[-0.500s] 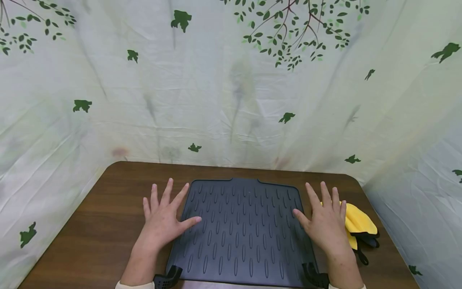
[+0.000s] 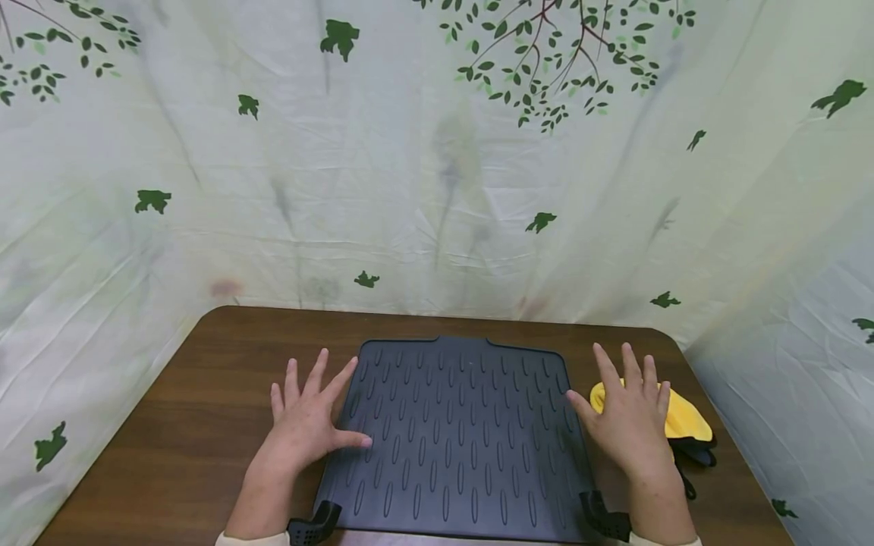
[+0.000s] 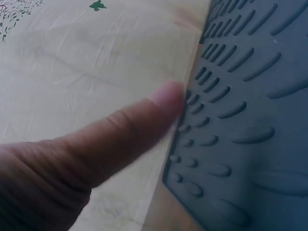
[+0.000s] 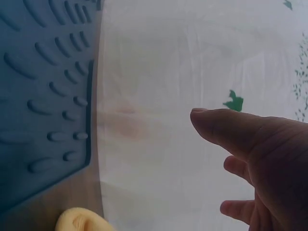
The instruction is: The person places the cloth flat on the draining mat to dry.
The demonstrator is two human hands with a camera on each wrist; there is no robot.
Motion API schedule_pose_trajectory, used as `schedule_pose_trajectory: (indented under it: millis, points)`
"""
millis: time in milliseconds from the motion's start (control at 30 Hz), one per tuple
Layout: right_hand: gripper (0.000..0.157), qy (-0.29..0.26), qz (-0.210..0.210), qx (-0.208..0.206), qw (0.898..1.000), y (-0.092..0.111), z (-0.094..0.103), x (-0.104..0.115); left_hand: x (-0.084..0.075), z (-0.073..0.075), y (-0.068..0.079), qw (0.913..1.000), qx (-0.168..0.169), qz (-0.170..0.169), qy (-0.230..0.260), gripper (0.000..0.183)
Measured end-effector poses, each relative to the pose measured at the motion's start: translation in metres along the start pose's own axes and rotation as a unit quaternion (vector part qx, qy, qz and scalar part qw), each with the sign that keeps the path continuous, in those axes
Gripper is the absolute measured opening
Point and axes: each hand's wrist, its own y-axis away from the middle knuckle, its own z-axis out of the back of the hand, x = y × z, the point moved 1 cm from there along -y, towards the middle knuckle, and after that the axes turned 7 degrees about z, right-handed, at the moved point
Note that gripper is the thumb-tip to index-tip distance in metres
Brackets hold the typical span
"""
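A dark grey mat (image 2: 460, 432) with raised oval ridges lies flat on the brown table, its ribbed surface also filling the side of the left wrist view (image 3: 260, 110). Fingers spread, my left hand (image 2: 303, 428) is over the mat's left edge, the thumb overlapping the mat. My right hand (image 2: 631, 425) has its fingers spread too, beside the mat's right edge, with the thumb tip right at that edge. Behind the right hand is a yellow cloth (image 2: 686, 417) with dark trim, partly hidden by it. Neither hand holds anything.
The brown wooden table (image 2: 171, 455) has rounded far corners. A pale curtain (image 2: 410, 189) printed with green leaves and branches hangs behind it and along both sides. Dark wrist-worn devices (image 2: 315, 525) sit at both wrists, over the mat's near corners.
My right hand has moved to the right, off the mat's edge and further over the yellow cloth. The left hand has shifted slightly, its thumb lower. The mat has stayed put.
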Motion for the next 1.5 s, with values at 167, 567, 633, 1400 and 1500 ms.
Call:
schedule_pose_trajectory:
  millis: [167, 567, 633, 1400, 1500]
  points:
    - [0.090, -0.004, -0.012, -0.007, 1.000, -0.001, 0.003, -0.009, -0.001, 0.000, 0.000, 0.9992, 0.036, 0.018, -0.004, 0.135]
    - [0.093, -0.018, -0.047, -0.006, 0.999, -0.001, 0.006, -0.034, 0.003, -0.005, 0.000, 0.9955, 0.090, 0.029, -0.008, 0.144]
    - [0.093, -0.020, -0.051, -0.010, 0.998, -0.001, 0.006, -0.037, 0.003, -0.006, 0.000, 0.9951, 0.095, 0.027, -0.003, 0.144]
    - [0.092, -0.062, -0.123, -0.044, 0.990, 0.000, 0.010, -0.072, 0.005, -0.011, -0.001, 0.9905, 0.125, 0.058, -0.001, 0.145]
    - [0.094, -0.066, -0.137, -0.046, 0.987, -0.001, 0.008, -0.075, 0.006, -0.012, -0.002, 0.9901, 0.128, 0.058, -0.003, 0.145]
